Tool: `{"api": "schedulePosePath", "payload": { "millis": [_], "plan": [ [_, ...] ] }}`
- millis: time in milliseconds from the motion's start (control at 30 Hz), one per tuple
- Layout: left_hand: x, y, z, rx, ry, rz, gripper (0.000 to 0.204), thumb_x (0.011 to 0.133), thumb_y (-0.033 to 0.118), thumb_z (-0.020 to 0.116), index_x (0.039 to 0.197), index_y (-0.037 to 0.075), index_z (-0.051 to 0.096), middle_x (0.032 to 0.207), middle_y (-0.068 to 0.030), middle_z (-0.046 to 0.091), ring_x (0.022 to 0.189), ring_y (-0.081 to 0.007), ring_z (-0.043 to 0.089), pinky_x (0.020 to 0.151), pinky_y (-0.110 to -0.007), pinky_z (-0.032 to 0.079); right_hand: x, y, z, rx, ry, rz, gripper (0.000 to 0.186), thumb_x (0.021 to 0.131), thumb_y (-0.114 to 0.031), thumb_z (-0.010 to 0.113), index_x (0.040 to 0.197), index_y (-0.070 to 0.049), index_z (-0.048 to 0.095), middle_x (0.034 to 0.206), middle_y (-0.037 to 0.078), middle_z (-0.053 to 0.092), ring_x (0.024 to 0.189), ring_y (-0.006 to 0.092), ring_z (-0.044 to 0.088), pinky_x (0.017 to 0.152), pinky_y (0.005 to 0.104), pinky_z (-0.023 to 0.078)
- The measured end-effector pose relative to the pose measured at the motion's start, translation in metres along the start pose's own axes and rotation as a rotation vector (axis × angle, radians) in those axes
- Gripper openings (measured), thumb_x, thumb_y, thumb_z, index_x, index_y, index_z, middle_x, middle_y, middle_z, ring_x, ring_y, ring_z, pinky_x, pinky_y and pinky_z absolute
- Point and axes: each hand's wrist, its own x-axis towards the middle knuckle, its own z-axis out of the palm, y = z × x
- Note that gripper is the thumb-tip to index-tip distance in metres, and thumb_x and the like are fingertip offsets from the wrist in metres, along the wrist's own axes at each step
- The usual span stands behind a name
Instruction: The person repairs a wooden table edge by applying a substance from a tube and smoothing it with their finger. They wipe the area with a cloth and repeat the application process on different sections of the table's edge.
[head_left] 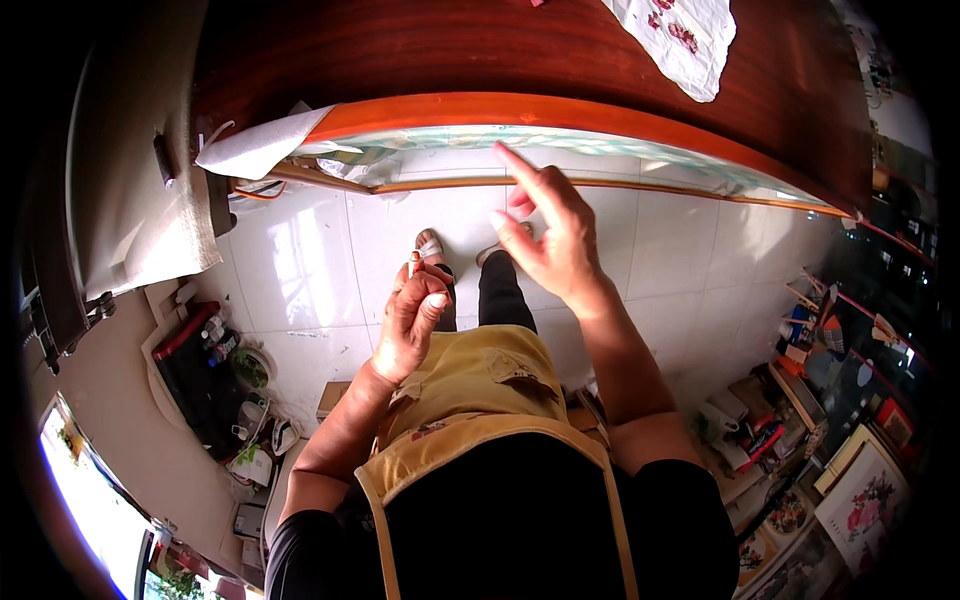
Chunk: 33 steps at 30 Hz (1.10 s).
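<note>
- Whitish sliver (412, 269), kind not certain: at the upper end of the curled left hand (405, 325), beside a raised fingertip. Judged very light, probably stiff enough to stay straight, possibly brittle; best held near its middle, lightly, between thumb and fingertip pads. Surface grip cannot be told.
- Left hand: fingers folded in, thumb laid across, apparently closed on the sliver; the exact contact is too small to tell.
- Right hand (560, 235): empty as far as shown, loosely open, index finger extended forward, thumb apart. Touch between its fingertip and the sheeting ahead cannot be told.
- Pale green-patterned sheeting (610, 146): just ahead of the right hand, below the table edge. Judged thin and flexible.
- Red-brown wooden table (420, 55): beyond both hands; glossy, rigid, likely heavy.
- White paper with red floral marks (690, 50): on the table, ahead and to the right of the right hand. Judged light, soft and easily creased; a plain margin offers the safest hold.
- Yellow apron (490, 375): on the wearer, behind and between the hands; cloth, soft.
</note>
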Motion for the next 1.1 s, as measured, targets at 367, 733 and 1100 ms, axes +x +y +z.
{"api": "schedulePosePath", "payload": {
  "millis": [367,733,1100],
  "plan": [
    [0.003,0.007,-0.003,0.055,0.006,0.084,0.02,0.103,0.021,0.058,0.092,0.004,0.059,0.103,-0.013,0.063,0.099,-0.0284,0.052,0.094,-0.04,0.043,0.157,0.038,-0.042,-0.495,0.149,-0.157,0.035,0.091,-0.024,0.071,0.126,-0.022,0.07,0.11,0.01,0.065,0.1,0.0335,0.065,0.088,0.0411,0.052],
    [-0.012,0.017,-0.006,-0.024,0.14,0.054,0.028,0.105,0.027,0.055,0.091,0.004,0.058,0.101,-0.0109,0.059,0.091,-0.0194,0.054,0.081,-0.032,0.047,0.244,0.031,-0.025,-0.323,-0.113,0.358,0.029,0.095,-0.032,0.064,0.083,-0.006,0.071,0.093,0.015,0.074,0.082,0.0237,0.07,0.076,0.0382,0.054],
    [-0.013,0.01,-0.004,-0.007,0.107,0.051,0.03,0.105,0.03,0.055,0.093,0.003,0.057,0.106,-0.0111,0.057,0.081,-0.0139,0.052,0.073,-0.028,0.047,0.071,0.02,-0.08,0.551,0.189,0.198,0.006,0.098,-0.005,0.066,0.101,-0.003,0.061,0.092,0.004,0.067,0.076,0.0083,0.06,0.067,0.0233,0.048]
  ]
}}
